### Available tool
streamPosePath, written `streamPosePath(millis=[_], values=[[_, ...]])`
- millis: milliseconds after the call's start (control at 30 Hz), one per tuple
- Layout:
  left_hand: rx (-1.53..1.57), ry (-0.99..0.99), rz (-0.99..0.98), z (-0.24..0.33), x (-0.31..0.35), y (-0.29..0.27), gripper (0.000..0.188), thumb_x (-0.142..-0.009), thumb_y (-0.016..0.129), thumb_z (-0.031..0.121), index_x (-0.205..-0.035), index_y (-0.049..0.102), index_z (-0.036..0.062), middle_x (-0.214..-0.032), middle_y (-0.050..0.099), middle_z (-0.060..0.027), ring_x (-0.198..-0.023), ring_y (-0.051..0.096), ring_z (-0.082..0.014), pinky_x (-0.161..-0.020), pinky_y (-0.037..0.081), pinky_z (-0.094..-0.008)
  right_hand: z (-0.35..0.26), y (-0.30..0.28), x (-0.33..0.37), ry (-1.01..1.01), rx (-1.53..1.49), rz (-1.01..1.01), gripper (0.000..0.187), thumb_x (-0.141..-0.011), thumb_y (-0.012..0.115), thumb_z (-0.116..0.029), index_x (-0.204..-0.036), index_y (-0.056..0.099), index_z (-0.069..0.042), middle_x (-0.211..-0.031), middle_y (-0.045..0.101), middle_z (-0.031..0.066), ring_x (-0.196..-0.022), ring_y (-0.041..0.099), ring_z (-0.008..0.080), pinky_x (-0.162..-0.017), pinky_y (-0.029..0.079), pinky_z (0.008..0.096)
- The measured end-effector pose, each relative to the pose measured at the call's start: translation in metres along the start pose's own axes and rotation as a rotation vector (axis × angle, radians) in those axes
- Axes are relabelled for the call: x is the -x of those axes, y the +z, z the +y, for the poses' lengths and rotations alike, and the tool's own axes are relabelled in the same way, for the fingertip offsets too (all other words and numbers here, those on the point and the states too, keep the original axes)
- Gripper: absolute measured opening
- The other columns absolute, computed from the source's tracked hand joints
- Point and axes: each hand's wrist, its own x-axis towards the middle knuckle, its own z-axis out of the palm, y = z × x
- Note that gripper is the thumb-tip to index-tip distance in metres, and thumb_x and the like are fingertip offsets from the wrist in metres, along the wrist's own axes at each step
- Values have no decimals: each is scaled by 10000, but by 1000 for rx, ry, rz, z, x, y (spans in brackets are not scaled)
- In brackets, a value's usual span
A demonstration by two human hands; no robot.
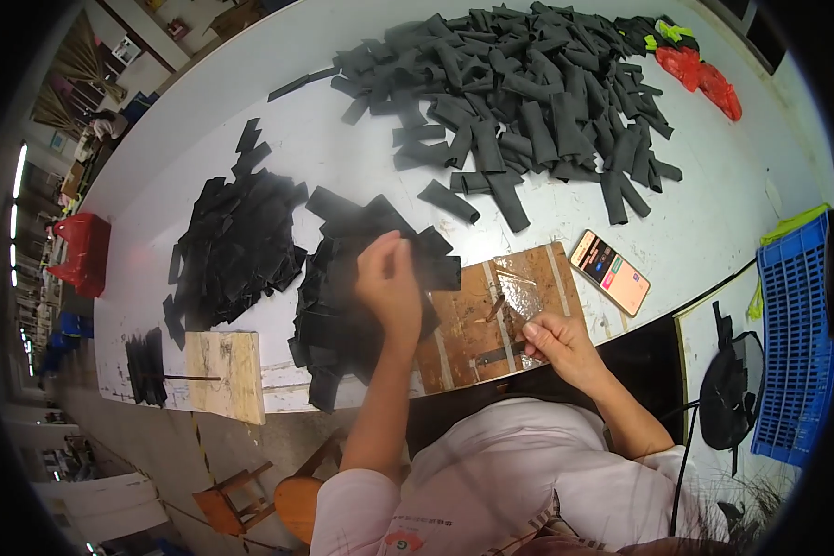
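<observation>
My left hand (pixel 386 278) is raised over a heap of flat black fabric pieces (pixel 329 310), its fingers curled together. Whatever it may hold is hidden. Over the right part of a brown wooden board (pixel 454 320) with pale strips, my right hand (pixel 562 350) is closed in a pinch; what is between thumb and finger cannot be made out. Beside those fingertips a short dark strip (pixel 496 356) lies on the board. A shiny clear plastic sheet (pixel 521 295) covers part of the board, with a small brown piece (pixel 496 309) at its edge.
A large pile of dark grey rolled fabric tubes (pixel 528 102) spreads across the far table (pixel 343 167). Another black fabric heap (pixel 236 250) lies left, near a pale wooden block (pixel 224 371). A phone (pixel 610 271) rests right of the board; a blue crate (pixel 792 334) stands far right.
</observation>
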Motion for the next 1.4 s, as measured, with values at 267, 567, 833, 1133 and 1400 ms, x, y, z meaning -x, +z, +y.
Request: streamPosePath(millis=[267, 567, 833, 1133, 1400], values=[[608, -601, -160, 64, 24, -54, 57, -851, 563, -7, -901, 555, -32, -884, 639, -120, -775, 597, -122, -711, 480, -230, -34, 25, 9, -401, 249, -39, 236, -783, 662, -162, -911, 561, 9, -770, 580, 119, -625, 566, 245, -582, 462, 335], [655, -596, -492, 88, 77, -42, 217, -793, 628, -48, -972, 515, -3, -882, 576, -57, -796, 559, -87, -715, 462, -212, -22, 37, 12, -112, -123, 55, 411, -780, 675, -103, -1162, 549, -21, -861, 580, 63, -645, 538, 87, -565, 438, 220], [482, -531, -365, 89, 83, -39, 185, -827, 594, -25, -996, 517, -18, -875, 575, -56, -765, 543, -78, -695, 451, -192, -13, 29, 12, -399, 307, 270, 135, -731, 698, -48, -841, 633, -4, -693, 579, 81, -537, 553, 163, -511, 430, 268], [621, -916, -541, 99, 90, -53, 138, -877, 557, 86, -972, 539, -13, -836, 602, -81, -694, 583, -113, -600, 477, -231, -2, 20, 8, -640, 581, 399, 191, -539, 652, 72, -692, 570, -8, -650, 516, 92, -609, 546, 267, -515, 442, 353], [598, -1075, -596, 94, 92, -46, 127, -842, 538, 43, -947, 556, -25, -780, 631, -91, -609, 603, -121, -492, 476, -223, 0, 18, 9, -785, 845, 404, 115, -574, 606, -34, -669, 545, -54, -645, 449, 52, -602, 499, 209, -505, 423, 323]])
